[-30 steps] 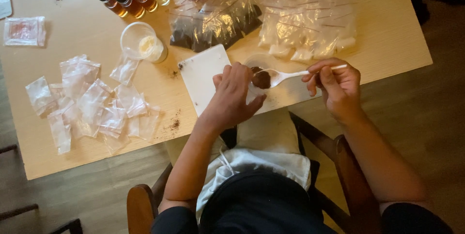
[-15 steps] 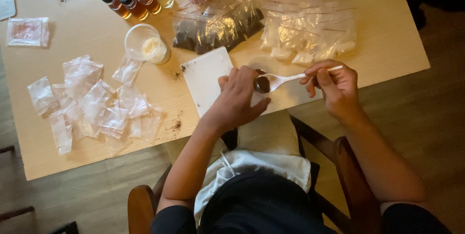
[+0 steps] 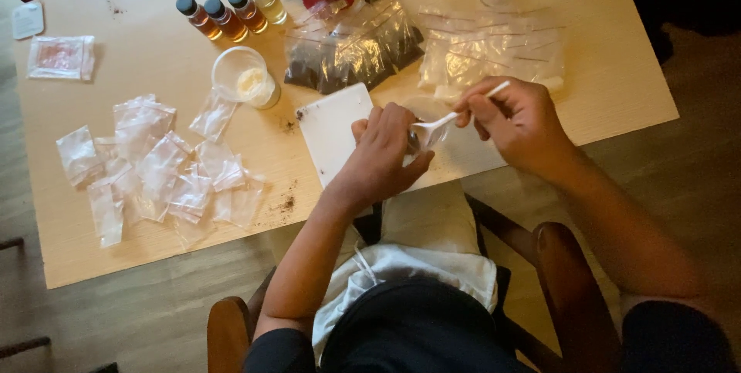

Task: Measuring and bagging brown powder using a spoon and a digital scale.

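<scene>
Beside the white board point(image 3: 332, 132), the right hand point(image 3: 519, 126) pinches a white plastic spoon point(image 3: 446, 120) by its handle. The left hand point(image 3: 384, 158) curls closed around a small clear bag point(image 3: 423, 138), just right of that board, where the spoon's bowl touches the bag's mouth.

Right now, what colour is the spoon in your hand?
White; the spoon, held by the right hand, shows best in the head view.

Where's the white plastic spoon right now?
Head view: the white plastic spoon is in the right hand, its bowl at the left hand, beside the white board.
</scene>
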